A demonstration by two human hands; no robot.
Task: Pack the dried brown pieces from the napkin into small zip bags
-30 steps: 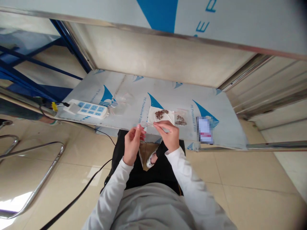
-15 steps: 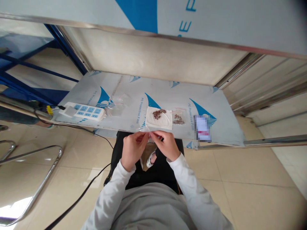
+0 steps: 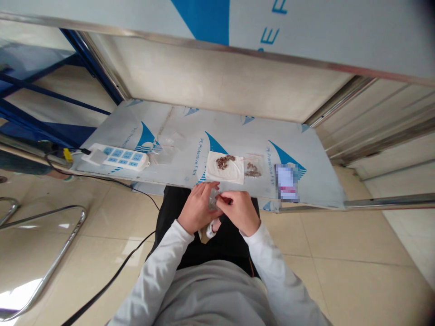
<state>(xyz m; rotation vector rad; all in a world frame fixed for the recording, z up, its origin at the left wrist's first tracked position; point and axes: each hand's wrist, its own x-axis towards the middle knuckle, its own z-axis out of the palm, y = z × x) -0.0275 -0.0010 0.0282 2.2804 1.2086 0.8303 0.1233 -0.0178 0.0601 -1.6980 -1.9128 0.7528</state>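
Note:
Just off the table's front edge, over my lap, both hands hold a small clear plastic bag (image 3: 214, 199). My left hand (image 3: 198, 206) curls around its left side, thumb below and fingers above. My right hand (image 3: 239, 209) pinches the bag's right side between thumb and fingers. Whether anything is inside the bag I cannot make out. Beyond my hands lies a white paper napkin (image 3: 227, 174) with a pile of small brown capsule-like pieces (image 3: 224, 162) on it. Touching its right side is a clear zip bag (image 3: 257, 159) with similar brown pieces inside.
Several flat clear bags (image 3: 166, 151) lie on the film-covered table (image 3: 190, 124), left of the napkin. A white power strip (image 3: 117, 157) with a black cable sits further left. A phone (image 3: 287, 182) lies at the right. An upper shelf (image 3: 136, 13) overhangs the back.
My hands have moved apart slightly and down, away from the table edge. My left hand has shifted its hold around the clear bag, which now shows between my hands.

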